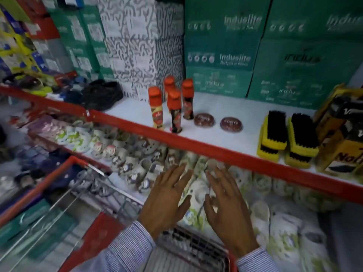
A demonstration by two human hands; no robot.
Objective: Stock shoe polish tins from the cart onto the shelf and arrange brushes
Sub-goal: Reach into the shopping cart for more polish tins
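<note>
Two round dark-red polish tins (pixel 204 120) (pixel 231 124) lie flat, side by side, on the white shelf (pixel 225 107) with the red front edge. To their right stand two yellow-backed brushes (pixel 274 134) (pixel 303 137) with black bristles. Left of the tins stand several orange-capped polish bottles (pixel 173 109). My left hand (pixel 167 199) and my right hand (pixel 225 205) hover below the shelf edge, both flat, fingers spread, holding nothing. The wire cart (pixel 110 195) with red trim sits under and left of my hands; I see no tins in it.
Green shoe boxes (pixel 220 55) and patterned white boxes (pixel 137 46) fill the back of the shelf. Yellow-and-black cartons (pixel 345 134) stand at the right end. A black shoe (pixel 102 94) lies at the left. Small white clogs (pixel 125 152) crowd the lower shelf.
</note>
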